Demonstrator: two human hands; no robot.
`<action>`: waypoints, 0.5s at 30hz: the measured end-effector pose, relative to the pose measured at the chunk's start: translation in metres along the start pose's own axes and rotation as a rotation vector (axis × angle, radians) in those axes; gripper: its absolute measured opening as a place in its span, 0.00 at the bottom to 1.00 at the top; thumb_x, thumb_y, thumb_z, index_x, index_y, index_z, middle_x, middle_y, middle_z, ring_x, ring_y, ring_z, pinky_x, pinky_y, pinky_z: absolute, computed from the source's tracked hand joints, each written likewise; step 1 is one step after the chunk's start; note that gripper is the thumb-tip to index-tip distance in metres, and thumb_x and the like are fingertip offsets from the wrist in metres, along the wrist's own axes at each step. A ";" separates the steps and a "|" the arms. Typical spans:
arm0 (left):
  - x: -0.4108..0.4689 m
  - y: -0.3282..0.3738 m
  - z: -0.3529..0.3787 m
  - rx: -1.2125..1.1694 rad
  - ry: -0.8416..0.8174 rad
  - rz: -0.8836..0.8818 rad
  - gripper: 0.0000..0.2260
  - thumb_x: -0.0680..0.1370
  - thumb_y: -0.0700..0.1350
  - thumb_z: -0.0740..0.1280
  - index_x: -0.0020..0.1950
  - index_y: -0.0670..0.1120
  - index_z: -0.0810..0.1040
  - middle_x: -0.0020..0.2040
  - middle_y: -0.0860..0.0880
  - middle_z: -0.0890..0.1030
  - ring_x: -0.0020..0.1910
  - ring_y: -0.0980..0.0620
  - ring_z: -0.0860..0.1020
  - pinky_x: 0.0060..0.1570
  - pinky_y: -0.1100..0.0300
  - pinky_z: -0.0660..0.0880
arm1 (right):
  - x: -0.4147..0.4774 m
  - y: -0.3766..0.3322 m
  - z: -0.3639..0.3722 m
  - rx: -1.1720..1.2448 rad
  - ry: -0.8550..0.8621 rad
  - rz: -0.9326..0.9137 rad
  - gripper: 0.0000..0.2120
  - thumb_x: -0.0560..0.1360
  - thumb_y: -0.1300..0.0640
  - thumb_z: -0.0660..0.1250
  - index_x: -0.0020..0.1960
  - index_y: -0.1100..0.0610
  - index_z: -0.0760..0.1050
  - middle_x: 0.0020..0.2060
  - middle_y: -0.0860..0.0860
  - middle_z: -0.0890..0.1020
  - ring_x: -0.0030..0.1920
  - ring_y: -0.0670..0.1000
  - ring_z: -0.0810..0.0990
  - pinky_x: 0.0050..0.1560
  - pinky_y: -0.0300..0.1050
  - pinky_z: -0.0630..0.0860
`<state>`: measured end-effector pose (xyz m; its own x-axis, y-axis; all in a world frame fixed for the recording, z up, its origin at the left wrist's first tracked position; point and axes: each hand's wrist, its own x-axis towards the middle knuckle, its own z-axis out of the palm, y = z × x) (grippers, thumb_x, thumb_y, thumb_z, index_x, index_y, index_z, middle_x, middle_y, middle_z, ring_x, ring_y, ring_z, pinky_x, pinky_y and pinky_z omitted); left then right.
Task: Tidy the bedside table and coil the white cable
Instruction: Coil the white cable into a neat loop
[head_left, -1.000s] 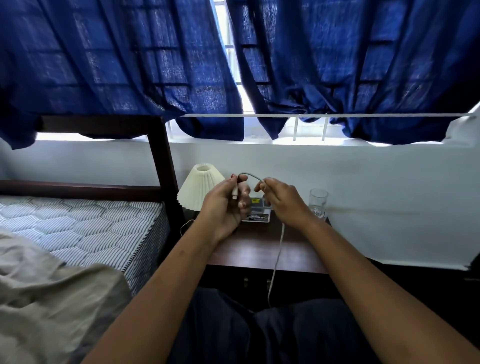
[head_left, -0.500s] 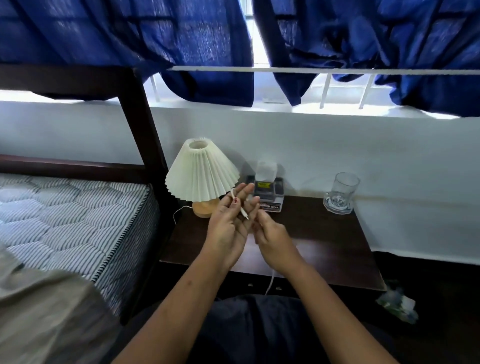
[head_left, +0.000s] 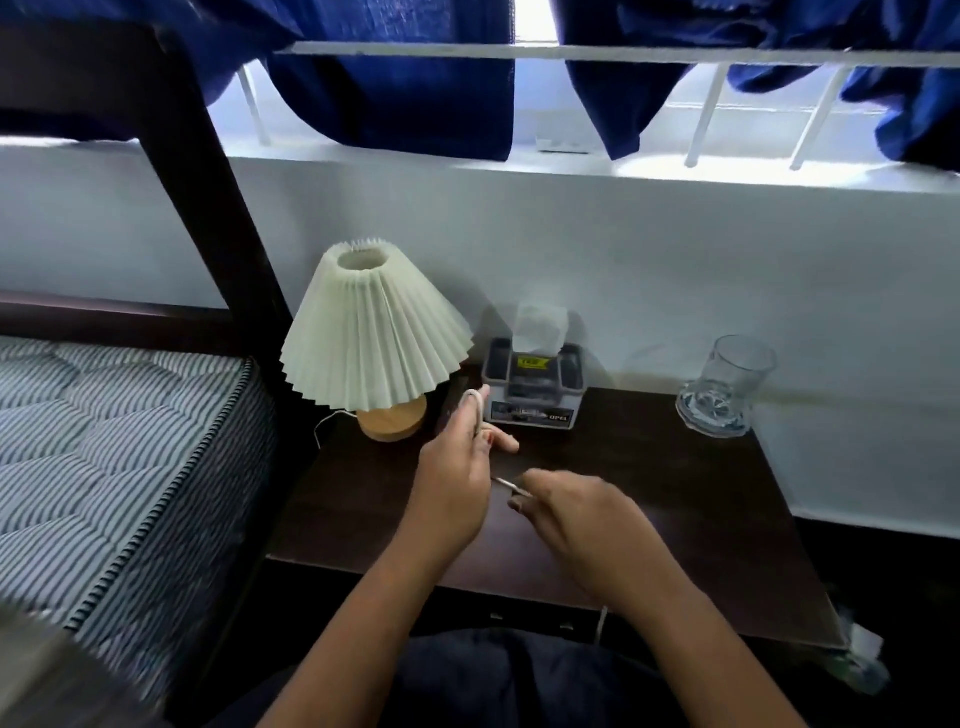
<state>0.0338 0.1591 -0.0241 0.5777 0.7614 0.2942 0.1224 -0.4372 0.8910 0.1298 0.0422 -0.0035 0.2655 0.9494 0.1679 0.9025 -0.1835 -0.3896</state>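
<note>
Above the dark worktop (head_left: 649, 499), the white cable (head_left: 474, 413) loops over the left hand (head_left: 457, 483), whose grip holds it, while the right hand (head_left: 576, 514) pinches the free run; coiling seems barely begun, so next wind another turn; both hands sit lower than a moment ago.

Left hand (head_left: 457, 483) raised, fingers spread; right hand (head_left: 566, 512) lower, grip pinched, forearms converging.
</note>
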 end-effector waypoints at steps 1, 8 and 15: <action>-0.005 -0.001 0.000 0.099 -0.074 0.034 0.20 0.79 0.36 0.56 0.71 0.45 0.64 0.41 0.52 0.80 0.43 0.58 0.78 0.49 0.72 0.70 | -0.002 0.003 -0.003 0.032 0.000 -0.008 0.11 0.76 0.45 0.57 0.48 0.51 0.72 0.44 0.48 0.80 0.45 0.52 0.79 0.44 0.51 0.75; -0.033 0.003 -0.006 0.312 -0.465 0.002 0.16 0.80 0.45 0.55 0.67 0.50 0.69 0.56 0.47 0.80 0.55 0.49 0.78 0.54 0.56 0.73 | -0.007 0.029 -0.020 0.202 -0.043 -0.001 0.04 0.68 0.50 0.71 0.41 0.50 0.79 0.36 0.45 0.80 0.38 0.43 0.77 0.43 0.41 0.75; -0.029 0.015 -0.018 -0.357 -0.594 -0.355 0.15 0.82 0.42 0.54 0.53 0.35 0.77 0.22 0.55 0.65 0.21 0.58 0.60 0.22 0.67 0.58 | 0.001 0.046 -0.016 0.205 0.153 0.100 0.08 0.70 0.42 0.66 0.42 0.46 0.78 0.34 0.42 0.75 0.38 0.41 0.75 0.38 0.40 0.72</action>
<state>0.0046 0.1389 -0.0126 0.9004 0.3985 -0.1746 0.1720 0.0426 0.9842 0.1768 0.0309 -0.0065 0.4122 0.8768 0.2478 0.7859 -0.2046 -0.5835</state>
